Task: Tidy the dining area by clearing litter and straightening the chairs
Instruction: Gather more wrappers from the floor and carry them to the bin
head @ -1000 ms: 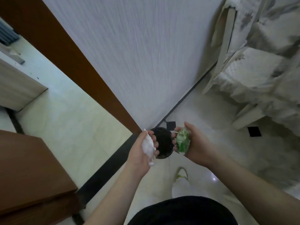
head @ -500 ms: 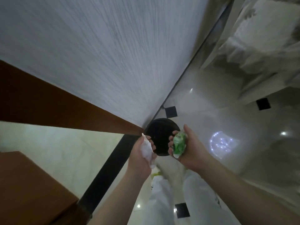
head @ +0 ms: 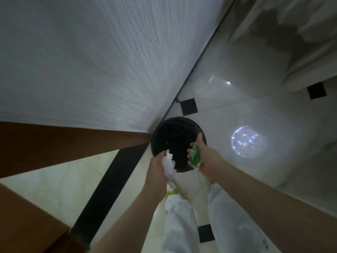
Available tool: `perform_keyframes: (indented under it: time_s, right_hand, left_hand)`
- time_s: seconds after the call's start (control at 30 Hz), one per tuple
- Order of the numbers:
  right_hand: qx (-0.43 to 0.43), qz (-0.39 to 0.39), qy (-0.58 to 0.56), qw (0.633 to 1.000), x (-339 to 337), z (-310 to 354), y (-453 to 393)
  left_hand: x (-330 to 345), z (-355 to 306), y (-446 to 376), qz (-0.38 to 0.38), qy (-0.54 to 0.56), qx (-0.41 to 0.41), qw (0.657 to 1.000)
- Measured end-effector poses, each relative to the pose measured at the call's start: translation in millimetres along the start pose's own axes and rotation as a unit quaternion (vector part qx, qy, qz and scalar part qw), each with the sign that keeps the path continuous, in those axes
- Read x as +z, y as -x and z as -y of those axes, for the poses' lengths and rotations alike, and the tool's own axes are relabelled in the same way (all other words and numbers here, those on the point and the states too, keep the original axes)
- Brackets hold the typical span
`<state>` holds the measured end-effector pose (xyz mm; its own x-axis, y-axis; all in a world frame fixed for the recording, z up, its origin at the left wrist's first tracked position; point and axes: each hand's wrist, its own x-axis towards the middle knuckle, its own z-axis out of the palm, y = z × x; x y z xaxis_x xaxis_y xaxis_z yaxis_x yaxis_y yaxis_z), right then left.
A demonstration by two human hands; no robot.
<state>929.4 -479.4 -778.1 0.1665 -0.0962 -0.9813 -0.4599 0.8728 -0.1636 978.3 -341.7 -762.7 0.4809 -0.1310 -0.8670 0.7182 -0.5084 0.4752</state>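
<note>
With the tissue gripped in the left hand and the wrapper in the right hand at the bin's 6 o'clock rim, both are best released over its centre.

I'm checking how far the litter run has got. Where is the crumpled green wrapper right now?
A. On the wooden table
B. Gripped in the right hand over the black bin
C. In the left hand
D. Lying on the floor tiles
B: the right hand grips the green wrapper above the black bin.
</note>
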Motion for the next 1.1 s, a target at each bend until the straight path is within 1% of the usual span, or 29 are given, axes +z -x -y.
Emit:
perform_keyframes:
  time_s: [0.03, 0.07, 0.1, 0.13, 0.17, 0.2, 0.23, 0.27, 0.3, 0.37, 0.4, 0.43, 0.47, 0.5, 0.57, 0.63, 0.73, 0.8, 0.9, 0.97, 1.1]
  right_hand:
    - [-0.012, -0.003, 0.031, 0.999, -3, -2, -10]
    - [-0.029, -0.005, 0.067, 0.997, -6, -5, -21]
    - [-0.045, -0.009, 0.105, 0.993, -9, -9, -31]
    - [-0.062, -0.015, 0.145, 0.987, -12, -12, -41]
    - [-0.078, -0.020, 0.190, 0.979, -14, -14, -51]
    - [-0.093, -0.025, 0.244, 0.965, -17, -17, -62]
    - [-0.107, -0.034, 0.309, 0.945, -18, -19, -73]
    - [-0.127, -0.042, 0.387, 0.912, -20, -21, -83]
    - [-0.157, -0.051, 0.474, 0.865, -22, -23, -91]
    - [-0.233, -0.063, 0.610, 0.754, -28, -28, -103]
    - [-0.266, -0.065, 0.651, 0.708, -30, -28, -105]
    - [-0.293, -0.064, 0.674, 0.675, -31, -28, -106]
    - [-0.308, -0.060, 0.685, 0.657, -32, -26, -108]
    - [-0.314, -0.054, 0.687, 0.654, -32, -23, -109]
    - [-0.311, -0.040, 0.677, 0.666, -30, -15, -112]
    - [-0.308, -0.031, 0.666, 0.679, -30, -10, -114]
    - [-0.311, -0.021, 0.669, 0.675, -35, -7, -119]
    - [-0.316, -0.019, 0.672, 0.670, -40, -6, -122]
    - [-0.329, -0.022, 0.682, 0.653, -48, -3, -122]
    - [-0.339, -0.021, 0.694, 0.635, -54, -2, -120]
    - [-0.357, -0.035, 0.720, 0.594, -67, -8, -116]
  left_hand:
    - [-7, 5, -6, -0.004, -0.047, 0.040, 0.998]
    - [-10, 13, -17, -0.011, -0.043, 0.049, 0.998]
    - [-10, 23, -35, -0.027, -0.014, 0.016, 0.999]
    - [-7, 24, -46, -0.038, -0.041, -0.019, 0.998]
    - [-4, 30, -60, -0.052, -0.131, -0.022, 0.990]
    - [-3, 36, -67, -0.068, -0.219, -0.003, 0.973]
    - [-3, 43, -72, -0.071, -0.264, 0.042, 0.961]
    - [-2, 47, -71, -0.065, -0.295, 0.094, 0.949]
    - [-2, 55, -74, -0.065, -0.328, 0.157, 0.929]
    - [-2, 65, -75, -0.069, -0.412, 0.249, 0.874]
    - [-2, 67, -75, -0.062, -0.453, 0.280, 0.844]
    - [-3, 70, -82, -0.059, -0.477, 0.295, 0.825]
    - [-2, 70, -86, -0.057, -0.493, 0.300, 0.815]
    - [-1, 69, -88, -0.054, -0.498, 0.307, 0.809]
    - [0, 67, -90, -0.062, -0.498, 0.325, 0.801]
    - [0, 66, -90, -0.060, -0.491, 0.317, 0.809]
    - [-3, 64, -93, -0.053, -0.496, 0.306, 0.811]
    - [-5, 64, -97, -0.059, -0.503, 0.311, 0.804]
    - [-5, 64, -103, -0.073, -0.512, 0.318, 0.795]
    - [-2, 63, -105, -0.079, -0.506, 0.336, 0.790]
    - [4, 65, -109, -0.048, -0.503, 0.368, 0.780]
